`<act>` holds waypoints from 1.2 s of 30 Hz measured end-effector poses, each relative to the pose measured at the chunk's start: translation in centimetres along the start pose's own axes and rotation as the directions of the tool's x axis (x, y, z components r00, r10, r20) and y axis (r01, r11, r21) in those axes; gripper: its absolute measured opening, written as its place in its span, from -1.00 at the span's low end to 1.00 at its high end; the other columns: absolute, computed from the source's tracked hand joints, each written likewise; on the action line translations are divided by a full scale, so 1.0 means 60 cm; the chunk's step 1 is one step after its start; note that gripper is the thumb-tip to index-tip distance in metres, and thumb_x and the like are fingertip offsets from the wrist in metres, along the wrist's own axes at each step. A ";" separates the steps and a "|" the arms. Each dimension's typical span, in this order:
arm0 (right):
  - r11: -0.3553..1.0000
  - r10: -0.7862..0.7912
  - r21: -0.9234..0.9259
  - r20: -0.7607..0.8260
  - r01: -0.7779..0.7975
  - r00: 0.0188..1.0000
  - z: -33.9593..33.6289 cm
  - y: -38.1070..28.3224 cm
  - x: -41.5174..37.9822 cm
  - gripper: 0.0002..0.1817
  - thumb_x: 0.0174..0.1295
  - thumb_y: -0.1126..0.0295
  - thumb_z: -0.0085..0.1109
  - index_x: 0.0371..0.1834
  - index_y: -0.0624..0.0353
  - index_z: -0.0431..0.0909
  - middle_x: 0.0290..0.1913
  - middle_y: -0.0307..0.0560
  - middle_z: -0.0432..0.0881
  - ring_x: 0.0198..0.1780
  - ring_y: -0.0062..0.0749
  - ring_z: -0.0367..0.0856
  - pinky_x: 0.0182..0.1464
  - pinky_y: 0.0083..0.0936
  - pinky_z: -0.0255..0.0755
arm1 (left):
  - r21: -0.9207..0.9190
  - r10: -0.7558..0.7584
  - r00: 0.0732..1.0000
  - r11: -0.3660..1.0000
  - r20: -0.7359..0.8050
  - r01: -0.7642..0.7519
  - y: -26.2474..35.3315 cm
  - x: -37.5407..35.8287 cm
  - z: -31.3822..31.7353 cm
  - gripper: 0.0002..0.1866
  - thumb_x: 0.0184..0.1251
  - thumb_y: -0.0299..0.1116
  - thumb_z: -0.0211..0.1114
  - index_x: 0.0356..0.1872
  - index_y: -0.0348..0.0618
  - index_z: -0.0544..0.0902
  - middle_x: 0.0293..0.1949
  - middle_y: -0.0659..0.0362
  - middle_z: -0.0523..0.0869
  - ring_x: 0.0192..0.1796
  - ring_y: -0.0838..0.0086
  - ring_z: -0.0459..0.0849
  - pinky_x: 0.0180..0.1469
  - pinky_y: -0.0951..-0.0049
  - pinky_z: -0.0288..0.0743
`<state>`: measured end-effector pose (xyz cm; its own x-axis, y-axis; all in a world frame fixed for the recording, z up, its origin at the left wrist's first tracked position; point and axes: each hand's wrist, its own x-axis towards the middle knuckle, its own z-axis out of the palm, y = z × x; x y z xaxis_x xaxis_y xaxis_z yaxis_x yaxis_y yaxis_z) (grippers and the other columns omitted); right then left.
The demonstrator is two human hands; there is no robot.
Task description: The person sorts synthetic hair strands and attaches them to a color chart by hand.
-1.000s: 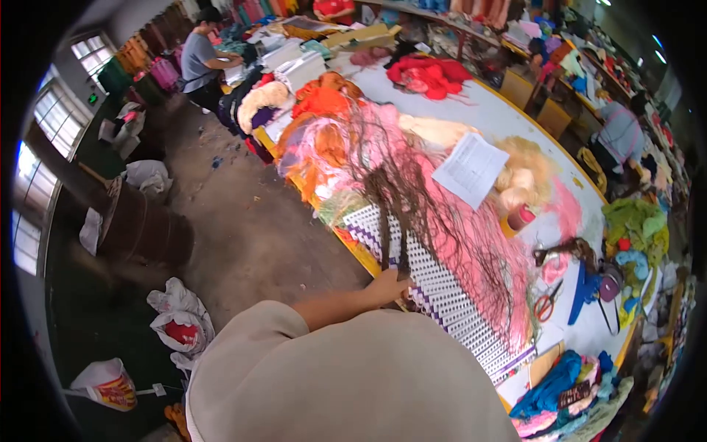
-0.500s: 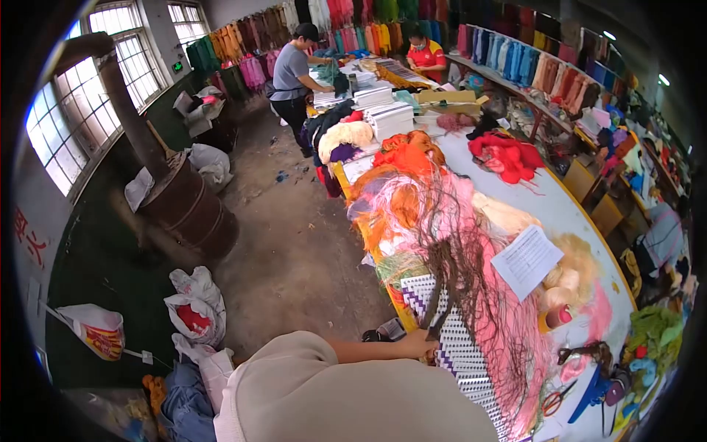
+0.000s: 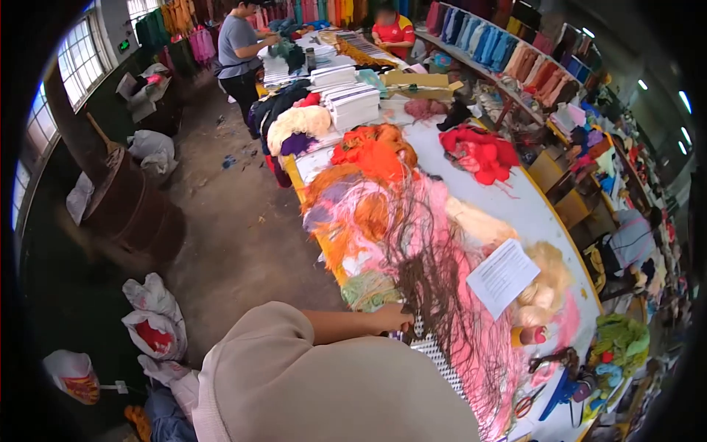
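My left hand (image 3: pixel 392 318) reaches out from a beige sleeve to the table's near left edge. Its fingers are closed at the lower end of a dark brown yarn bundle (image 3: pixel 418 283), apparently gripping strands of it. The brown strands fan out over a mass of pink yarn (image 3: pixel 465 342). Just below the hand lies a white card strip (image 3: pixel 440 361) with rows of dark marks, partly hidden by my body. Beside the hand is pale green yarn (image 3: pixel 368 289). My right hand is out of view behind my torso.
A printed sheet (image 3: pixel 504 278) lies on the yarn, with a thread cone (image 3: pixel 532 335) and scissors (image 3: pixel 526 404) nearby. Orange yarn (image 3: pixel 375 151) and white card stacks (image 3: pixel 352 103) lie farther up the table. Two people work at the far end. A rusty barrel (image 3: pixel 136 210) stands left.
The view has swung to the right and down, so the room has shifted left and up in it. My left hand has moved up beside the brown bundle's lower end.
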<state>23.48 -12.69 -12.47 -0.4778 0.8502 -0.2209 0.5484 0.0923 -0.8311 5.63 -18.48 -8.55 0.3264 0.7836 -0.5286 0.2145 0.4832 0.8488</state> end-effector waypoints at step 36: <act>0.631 0.543 0.754 -0.596 0.181 0.592 -0.150 -0.262 -0.141 -0.92 0.24 0.55 0.22 -0.21 0.24 0.58 -0.34 -0.32 0.56 -0.40 -0.73 0.40 -0.35 -0.72 0.31 | -0.476 0.178 0.690 0.838 0.701 0.267 0.317 0.075 0.033 -0.44 0.56 -0.11 -0.06 0.32 -0.42 0.34 0.22 0.07 0.51 0.28 0.37 0.46 0.33 0.28 0.33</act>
<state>25.05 -16.66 7.03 0.4239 0.8620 -0.2779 -0.2581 -0.1791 -0.9494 13.00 -6.52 5.21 0.9090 0.3534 -0.2210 -0.1712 0.8000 0.5751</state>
